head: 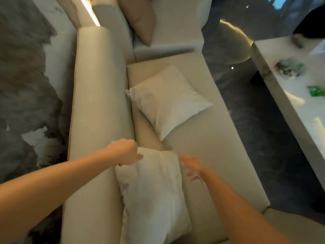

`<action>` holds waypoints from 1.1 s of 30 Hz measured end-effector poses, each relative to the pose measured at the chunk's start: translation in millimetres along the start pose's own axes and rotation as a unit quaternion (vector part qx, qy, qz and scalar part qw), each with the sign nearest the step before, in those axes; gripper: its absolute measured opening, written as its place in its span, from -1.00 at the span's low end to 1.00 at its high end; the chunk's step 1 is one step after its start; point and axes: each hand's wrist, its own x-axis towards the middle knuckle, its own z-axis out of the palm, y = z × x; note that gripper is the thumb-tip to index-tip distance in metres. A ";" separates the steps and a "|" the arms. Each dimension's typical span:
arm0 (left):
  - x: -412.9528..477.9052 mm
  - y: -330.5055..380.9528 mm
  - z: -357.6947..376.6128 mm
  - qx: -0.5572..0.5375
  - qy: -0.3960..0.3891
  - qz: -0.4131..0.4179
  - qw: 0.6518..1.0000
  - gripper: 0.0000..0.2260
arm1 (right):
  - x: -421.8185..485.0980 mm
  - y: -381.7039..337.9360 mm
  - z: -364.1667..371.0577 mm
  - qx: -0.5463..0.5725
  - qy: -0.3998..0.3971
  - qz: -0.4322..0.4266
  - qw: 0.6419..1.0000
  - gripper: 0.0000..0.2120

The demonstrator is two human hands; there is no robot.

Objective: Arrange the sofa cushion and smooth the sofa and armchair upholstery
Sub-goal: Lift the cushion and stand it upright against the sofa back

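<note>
Motion blur hides whether right hand fingers grip; left hand fingers pinch near cushion.

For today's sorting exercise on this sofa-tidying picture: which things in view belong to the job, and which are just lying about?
Part of the job:
near white cushion, with the left hand at its top corner and the right hand beside it
far white cushion
sofa seat
sofa backrest

Just lying about:
green packet on the white table
pink cushion
</note>
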 end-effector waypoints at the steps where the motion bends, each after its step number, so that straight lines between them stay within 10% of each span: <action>1: 14.4 2.4 -16.2 -0.041 -0.003 -0.007 0.999 -0.61 | 4.1 -17.9 -12.2 -0.003 0.025 -0.015 1.000 -0.57; 8: 212.8 -7.3 -50.9 -0.274 0.105 -0.054 0.954 -0.68 | 125.1 -109.4 -31.0 0.185 0.147 -0.074 0.969 -0.39; 14: 333.5 5.0 7.6 -0.675 -0.060 -0.117 0.726 0.06 | 250.2 -129.8 3.8 0.295 0.236 -0.048 0.925 -0.01; 19: 369.4 28.7 33.4 -0.790 0.000 -0.080 0.608 0.20 | 295.7 -128.9 15.1 0.290 0.317 -0.067 0.900 -0.04; 26: 326.5 15.9 -66.2 -0.544 0.337 0.012 0.768 -0.53 | 268.6 -185.8 4.6 0.439 0.194 -0.065 0.875 -0.18; 33: 250.0 -34.8 -152.6 -0.403 0.449 0.106 0.791 -0.64 | 228.2 -294.3 54.9 0.477 -0.099 0.036 0.873 -0.79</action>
